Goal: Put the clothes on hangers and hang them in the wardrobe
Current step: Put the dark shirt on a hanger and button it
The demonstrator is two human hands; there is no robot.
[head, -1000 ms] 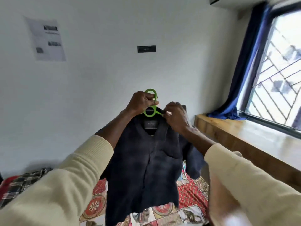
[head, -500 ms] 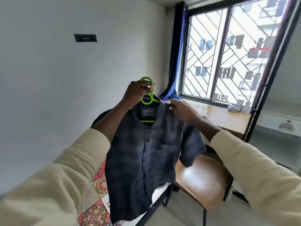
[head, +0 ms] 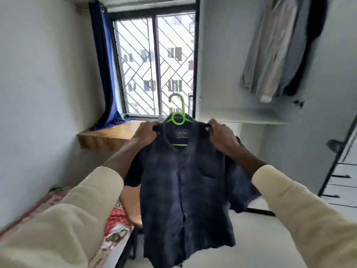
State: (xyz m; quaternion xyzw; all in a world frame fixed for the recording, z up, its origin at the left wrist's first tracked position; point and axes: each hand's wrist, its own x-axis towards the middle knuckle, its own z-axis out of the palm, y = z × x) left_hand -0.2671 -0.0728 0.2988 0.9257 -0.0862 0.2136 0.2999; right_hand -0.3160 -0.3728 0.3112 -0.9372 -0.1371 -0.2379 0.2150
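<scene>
Hands apart: our left hand [head: 145, 132] grips the left shoulder of the dark shirt [head: 185, 190], our right hand [head: 222, 136] grips the right shoulder. Shirt hangs on the green hanger [head: 176, 117], held up at frame centre, hook at 12 o'clock. Collar label is there but too blurred to read. Hanging clothes [head: 278, 51] at 2 o'clock, window [head: 154, 64] at 12, bed [head: 114, 225] at 8.
</scene>
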